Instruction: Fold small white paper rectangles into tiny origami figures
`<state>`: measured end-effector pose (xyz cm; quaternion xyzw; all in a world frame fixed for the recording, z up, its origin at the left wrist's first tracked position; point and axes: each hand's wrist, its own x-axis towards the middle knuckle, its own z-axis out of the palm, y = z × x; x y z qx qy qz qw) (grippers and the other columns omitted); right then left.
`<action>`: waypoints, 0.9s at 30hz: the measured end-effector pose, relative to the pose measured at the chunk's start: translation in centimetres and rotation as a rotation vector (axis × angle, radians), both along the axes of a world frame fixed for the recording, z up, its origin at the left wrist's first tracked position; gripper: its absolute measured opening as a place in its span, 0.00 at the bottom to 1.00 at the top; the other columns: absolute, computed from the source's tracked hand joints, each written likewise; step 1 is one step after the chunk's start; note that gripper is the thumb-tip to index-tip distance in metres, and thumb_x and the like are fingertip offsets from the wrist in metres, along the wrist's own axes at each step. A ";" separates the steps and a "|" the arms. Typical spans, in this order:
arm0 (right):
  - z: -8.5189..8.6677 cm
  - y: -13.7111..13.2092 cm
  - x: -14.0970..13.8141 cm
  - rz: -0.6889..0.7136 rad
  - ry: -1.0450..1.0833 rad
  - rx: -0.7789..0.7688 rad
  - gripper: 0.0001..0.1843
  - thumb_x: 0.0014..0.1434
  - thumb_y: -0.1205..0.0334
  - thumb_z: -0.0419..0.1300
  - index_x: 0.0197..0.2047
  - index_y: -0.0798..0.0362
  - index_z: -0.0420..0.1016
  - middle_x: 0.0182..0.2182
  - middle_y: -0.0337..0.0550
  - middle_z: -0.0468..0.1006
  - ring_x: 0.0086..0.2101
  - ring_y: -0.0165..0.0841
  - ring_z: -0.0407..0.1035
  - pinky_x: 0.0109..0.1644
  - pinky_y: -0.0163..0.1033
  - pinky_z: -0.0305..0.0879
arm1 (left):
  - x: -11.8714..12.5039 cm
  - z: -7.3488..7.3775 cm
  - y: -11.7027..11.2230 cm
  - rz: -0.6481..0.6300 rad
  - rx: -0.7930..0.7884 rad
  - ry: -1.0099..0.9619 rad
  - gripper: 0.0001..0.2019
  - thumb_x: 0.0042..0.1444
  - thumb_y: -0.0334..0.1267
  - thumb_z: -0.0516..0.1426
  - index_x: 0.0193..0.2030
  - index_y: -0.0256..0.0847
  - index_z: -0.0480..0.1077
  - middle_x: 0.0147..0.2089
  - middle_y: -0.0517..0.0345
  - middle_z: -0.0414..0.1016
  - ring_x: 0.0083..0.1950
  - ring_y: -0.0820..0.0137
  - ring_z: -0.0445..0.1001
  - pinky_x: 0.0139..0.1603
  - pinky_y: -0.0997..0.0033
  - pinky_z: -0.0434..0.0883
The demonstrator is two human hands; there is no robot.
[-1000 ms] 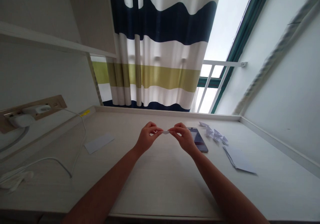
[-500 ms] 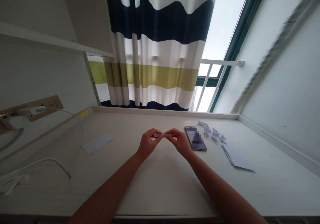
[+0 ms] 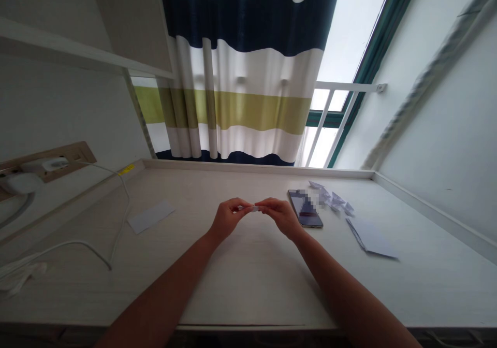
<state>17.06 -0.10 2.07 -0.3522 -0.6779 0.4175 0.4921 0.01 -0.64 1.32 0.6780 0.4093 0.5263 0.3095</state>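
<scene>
Two hands, your left hand (image 3: 227, 219) and your right hand (image 3: 281, 217), pinch a small folded white paper strip (image 3: 254, 208) between them, above the pale wooden table (image 3: 248, 280), just left of a black glass smartphone (image 3: 305, 209); small folded white paper pieces (image 3: 330, 198) lie farther right.

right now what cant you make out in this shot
Small paper piece: in the head view, the left hand's fingers and right hand's fingers hide most of it.
Phone: a pixelated patch blurs its upper part.
Folded paper bits: too small to read their folds.
White bundle: cut off by the left edge.
</scene>
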 end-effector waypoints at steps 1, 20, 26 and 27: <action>0.1 0.0 0.1 0.012 -0.012 0.013 0.06 0.47 0.62 0.62 0.31 0.50 0.78 0.28 0.40 0.76 0.31 0.31 0.68 0.37 0.38 0.64 | 0.0 0.0 0.0 -0.005 -0.006 -0.006 0.08 0.45 0.41 0.60 0.26 0.38 0.73 0.27 0.58 0.74 0.28 0.74 0.68 0.27 0.76 0.62; -0.2 0.1 0.6 0.014 -0.053 0.069 0.10 0.53 0.58 0.56 0.37 0.51 0.76 0.30 0.41 0.73 0.28 0.28 0.66 0.33 0.36 0.66 | -0.8 0.1 0.4 -0.105 -0.160 0.022 0.12 0.47 0.41 0.58 0.35 0.39 0.76 0.30 0.54 0.78 0.29 0.70 0.71 0.34 0.69 0.68; -0.2 0.1 0.4 0.005 0.007 0.029 0.10 0.52 0.59 0.57 0.35 0.51 0.77 0.28 0.40 0.73 0.27 0.28 0.66 0.32 0.36 0.66 | -0.9 -0.2 0.4 -0.112 -0.177 0.003 0.13 0.47 0.41 0.58 0.38 0.38 0.75 0.29 0.54 0.78 0.29 0.70 0.72 0.34 0.70 0.69; -0.2 0.1 0.4 0.003 0.018 0.021 0.10 0.52 0.59 0.57 0.35 0.51 0.77 0.28 0.40 0.74 0.27 0.28 0.66 0.32 0.36 0.66 | -0.9 -0.2 0.4 -0.114 -0.176 0.002 0.14 0.47 0.41 0.58 0.39 0.38 0.75 0.30 0.54 0.78 0.29 0.70 0.72 0.33 0.70 0.69</action>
